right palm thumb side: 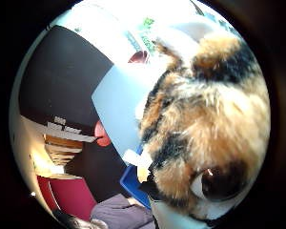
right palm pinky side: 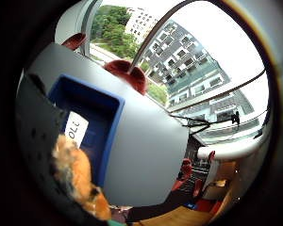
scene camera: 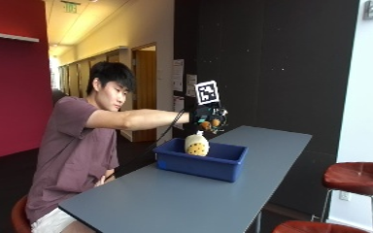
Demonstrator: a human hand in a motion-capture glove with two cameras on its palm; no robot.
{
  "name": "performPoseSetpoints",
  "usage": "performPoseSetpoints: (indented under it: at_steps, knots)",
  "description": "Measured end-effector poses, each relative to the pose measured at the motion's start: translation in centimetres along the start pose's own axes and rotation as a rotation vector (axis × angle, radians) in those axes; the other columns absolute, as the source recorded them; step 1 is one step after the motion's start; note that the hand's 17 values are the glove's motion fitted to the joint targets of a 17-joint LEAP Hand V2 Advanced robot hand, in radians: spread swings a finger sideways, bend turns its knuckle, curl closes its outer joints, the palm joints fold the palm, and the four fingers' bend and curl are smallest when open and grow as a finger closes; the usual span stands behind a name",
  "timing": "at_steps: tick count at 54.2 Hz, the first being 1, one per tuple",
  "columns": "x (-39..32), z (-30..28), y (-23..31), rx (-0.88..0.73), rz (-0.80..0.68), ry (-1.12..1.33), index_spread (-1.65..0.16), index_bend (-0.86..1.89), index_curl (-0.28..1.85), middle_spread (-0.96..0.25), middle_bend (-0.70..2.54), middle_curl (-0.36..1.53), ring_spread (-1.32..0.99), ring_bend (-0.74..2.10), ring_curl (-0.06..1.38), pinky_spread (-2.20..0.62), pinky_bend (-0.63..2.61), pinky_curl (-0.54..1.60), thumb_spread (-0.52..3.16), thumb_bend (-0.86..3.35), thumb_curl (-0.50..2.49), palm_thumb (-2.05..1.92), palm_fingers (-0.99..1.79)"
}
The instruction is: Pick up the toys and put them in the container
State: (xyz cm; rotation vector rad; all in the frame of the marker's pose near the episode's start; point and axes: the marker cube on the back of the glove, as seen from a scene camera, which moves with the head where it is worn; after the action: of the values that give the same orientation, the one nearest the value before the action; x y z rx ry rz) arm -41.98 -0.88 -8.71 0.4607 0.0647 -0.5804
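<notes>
furry calico toy [right palm thumb side: 205, 124] in grip [scene camera: 207, 118], blue container [scene camera: 202, 160]

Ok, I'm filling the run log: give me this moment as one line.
hand: grips plush toy, raised above blue container | container: on grey table, another toy inside | step: drop pending

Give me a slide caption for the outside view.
Seated person's gloved right hand holds a plush toy above a blue container on a grey table.

A long grey table [scene camera: 174, 199] stands with red-seated stools [scene camera: 361, 175] beside it, against a dark wall [scene camera: 270, 63].
</notes>
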Motion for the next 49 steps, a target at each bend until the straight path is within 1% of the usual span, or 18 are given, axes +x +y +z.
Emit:
performPoseSetpoints:
  at_steps: [4, 5, 8, 10, 11, 12, 13, 14, 15, 16, 17, 21, 26, 27, 31, 36, 43, 49]
  knots:
    - [-0.5, 0.9, -1.1, -0.037, 0.182, 0.024, -0.26, 0.84, 1.04, -0.21, 1.30, 0.81, -0.32, 1.46, 0.72, -0.40, 1.11, 0.77, 0.77, -0.02, 0.71, 0.35, 0.98]
    - [-0.6, 1.1, -1.2, -0.056, 0.183, 0.034, -0.26, 0.83, 1.04, -0.21, 1.29, 0.81, -0.32, 1.46, 0.72, -0.40, 1.10, 0.77, 0.77, -0.02, 0.71, 0.34, 0.98]
    - [-0.9, 1.9, -0.7, -0.158, 0.096, 0.040, -0.26, 0.78, 1.05, -0.22, 1.26, 0.80, -0.32, 1.46, 0.72, -0.39, 1.09, 0.77, 0.79, -0.03, 0.71, 0.33, 0.86]
    - [-1.0, 2.5, -0.2, -0.256, 0.046, 0.026, -0.26, 0.74, 1.04, -0.22, 1.23, 0.79, -0.32, 1.43, 0.71, -0.38, 1.06, 0.77, 0.84, -0.04, 0.69, 0.30, 0.70]
    - [-1.1, 2.7, 0.0, -0.294, 0.028, 0.018, -0.26, 0.68, 1.03, -0.22, 1.18, 0.78, -0.31, 1.38, 0.70, -0.36, 1.00, 0.75, 0.92, -0.06, 0.66, 0.23, 0.47]
    - [-1.3, 2.9, 0.2, -0.319, 0.019, 0.012, -0.26, 0.73, 1.06, -0.23, 1.24, 0.80, -0.31, 1.46, 0.74, -0.37, 1.08, 0.80, 0.86, -0.02, 0.68, 0.30, 0.70]
    - [-1.4, 3.0, 0.2, -0.335, 0.018, 0.008, -0.26, 0.55, 0.99, -0.22, 1.10, 0.75, -0.30, 1.32, 0.68, -0.34, 0.99, 0.73, 0.96, -0.07, 0.63, 0.19, 0.21]
    - [-1.4, 3.2, 0.3, -0.347, 0.022, 0.003, -0.25, 0.53, 1.02, -0.22, 1.05, 0.75, -0.29, 1.32, 0.71, -0.33, 1.04, 0.77, 0.99, -0.07, 0.62, 0.17, 0.09]
    - [-1.4, 3.4, 0.3, -0.356, 0.029, -0.004, -0.23, 0.38, 0.97, -0.20, 0.92, 0.71, -0.27, 1.26, 0.70, -0.29, 1.10, 0.79, 1.01, -0.08, 0.60, 0.13, -0.21]
    - [-1.4, 3.5, 0.3, -0.363, 0.035, -0.013, -0.22, 0.29, 0.93, -0.18, 0.80, 0.67, -0.24, 1.19, 0.68, -0.25, 1.16, 0.78, 1.02, -0.08, 0.58, 0.09, -0.38]
    - [-1.2, 3.6, 0.4, -0.366, 0.038, -0.023, -0.21, 0.19, 0.87, -0.14, 0.66, 0.62, -0.20, 1.05, 0.63, -0.22, 1.21, 0.76, 1.03, -0.10, 0.56, 0.04, -0.59]
    - [-0.7, 3.7, 0.5, -0.341, 0.062, -0.063, -0.20, 0.03, 0.69, -0.06, 0.44, 0.52, -0.13, 0.76, 0.51, -0.12, 1.21, 0.68, 1.06, -0.08, 0.51, -0.05, -0.54]
    - [0.2, 4.0, 0.1, -0.315, 0.211, 0.013, -0.19, 0.01, 0.55, -0.01, 0.27, 0.45, -0.06, 0.59, 0.42, -0.05, 1.15, 0.63, 1.08, -0.08, 0.45, -0.08, -0.44]
    - [0.5, 3.9, 0.2, -0.313, 0.217, 0.030, -0.18, 0.00, 0.53, 0.00, 0.25, 0.45, -0.05, 0.57, 0.41, -0.03, 1.15, 0.62, 1.08, -0.07, 0.45, -0.08, -0.43]
    - [1.3, 3.2, 1.1, -0.298, 0.092, 0.017, -0.18, 0.02, 0.46, 0.02, 0.18, 0.42, -0.03, 0.52, 0.38, 0.00, 1.06, 0.58, 1.09, -0.08, 0.41, -0.10, -0.37]
    - [2.2, 2.4, 1.5, -0.274, 0.123, -0.005, -0.18, 0.04, 0.39, 0.03, 0.14, 0.40, -0.01, 0.46, 0.36, 0.03, 1.00, 0.54, 1.11, -0.08, 0.37, -0.10, -0.32]
    - [3.0, 2.4, 2.4, -0.263, 0.101, 0.094, -0.17, 0.07, 0.33, 0.03, 0.14, 0.37, 0.00, 0.43, 0.35, 0.05, 0.92, 0.49, 1.14, -0.07, 0.32, -0.10, -0.25]
    - [2.8, 2.3, 3.0, -0.272, 0.015, 0.051, -0.17, 0.09, 0.30, 0.03, 0.14, 0.35, 0.01, 0.41, 0.34, 0.06, 0.89, 0.46, 1.16, -0.07, 0.29, -0.09, -0.21]
